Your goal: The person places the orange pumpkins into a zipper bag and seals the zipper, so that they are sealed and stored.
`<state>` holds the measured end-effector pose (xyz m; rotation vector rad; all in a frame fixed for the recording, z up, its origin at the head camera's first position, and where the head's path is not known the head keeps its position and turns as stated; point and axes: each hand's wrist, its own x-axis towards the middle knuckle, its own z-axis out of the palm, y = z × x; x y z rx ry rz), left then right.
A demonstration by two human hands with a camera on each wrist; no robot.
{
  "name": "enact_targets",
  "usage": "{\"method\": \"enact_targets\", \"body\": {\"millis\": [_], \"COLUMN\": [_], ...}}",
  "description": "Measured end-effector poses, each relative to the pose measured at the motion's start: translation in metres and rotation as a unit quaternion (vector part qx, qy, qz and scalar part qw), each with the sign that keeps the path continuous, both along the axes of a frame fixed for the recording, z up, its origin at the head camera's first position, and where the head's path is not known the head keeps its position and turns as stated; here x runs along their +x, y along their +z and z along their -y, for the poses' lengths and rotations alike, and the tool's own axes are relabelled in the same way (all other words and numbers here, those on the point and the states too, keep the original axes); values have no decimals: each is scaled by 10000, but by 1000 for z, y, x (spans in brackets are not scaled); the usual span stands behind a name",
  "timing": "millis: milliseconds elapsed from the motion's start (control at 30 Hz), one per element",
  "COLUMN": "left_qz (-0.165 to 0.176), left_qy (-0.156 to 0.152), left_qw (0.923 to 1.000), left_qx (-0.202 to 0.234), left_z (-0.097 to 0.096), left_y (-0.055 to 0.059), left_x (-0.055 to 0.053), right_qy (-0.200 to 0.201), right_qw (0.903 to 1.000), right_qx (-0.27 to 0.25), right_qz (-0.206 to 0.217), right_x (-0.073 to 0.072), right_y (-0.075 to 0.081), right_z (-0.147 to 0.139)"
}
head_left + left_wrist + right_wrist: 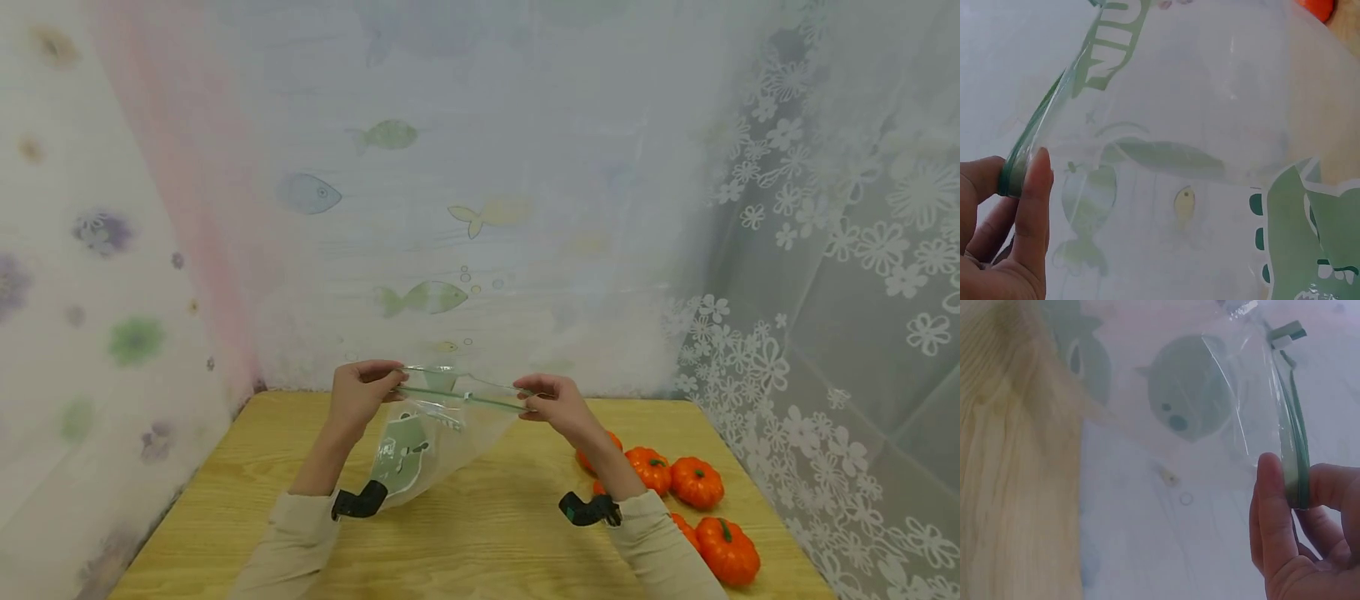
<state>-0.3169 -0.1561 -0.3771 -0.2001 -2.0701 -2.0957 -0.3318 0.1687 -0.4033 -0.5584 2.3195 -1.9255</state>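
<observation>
A clear zip bag (480,433) with green cartoon prints hangs between both hands above the table. My left hand (362,398) pinches one top corner of it, and my right hand (557,407) pinches the other. Along the mouth runs a green zip strip (1297,437), with a slider (1288,334) partway along it. In the head view the mouth shows a narrow gap. A green dinosaur print (1310,231) appears near the bag's bottom. Thumb and fingers of the left hand (1013,225) press the zip corner; the right hand (1304,531) does likewise.
Several orange pumpkins (697,483) sit on the right of the wooden table (480,550), partly behind the right forearm. Black wrist mounts (362,500) stick out from both sleeves. Printed curtains (525,208) surround the table's back and sides.
</observation>
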Motion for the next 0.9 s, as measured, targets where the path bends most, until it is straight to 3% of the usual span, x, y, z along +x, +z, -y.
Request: {"method": "enact_targets", "body": {"millis": [200,400,567,900], "left_qz": [140,167,200,513], "left_qy": [301,285,26,-722], "left_qw": [9993,9994,9998,9956], "left_qx": [148,78,-9,-290], "left_z": [-3,-2,-4,-10], "left_y": [-1,-3,-5,-11], "left_x": [16,19,19,8], "right_qy": [110,-56,-269,-424], "right_qw": [9997,9984,9963,9970], "right_qx": [194,549,791,555], "right_qz": [52,-140,-223,-343], "right_x": [8,17,21,12], "right_y": [2,10,9,-2], "right_z": [-4,-4,-6,2]}}
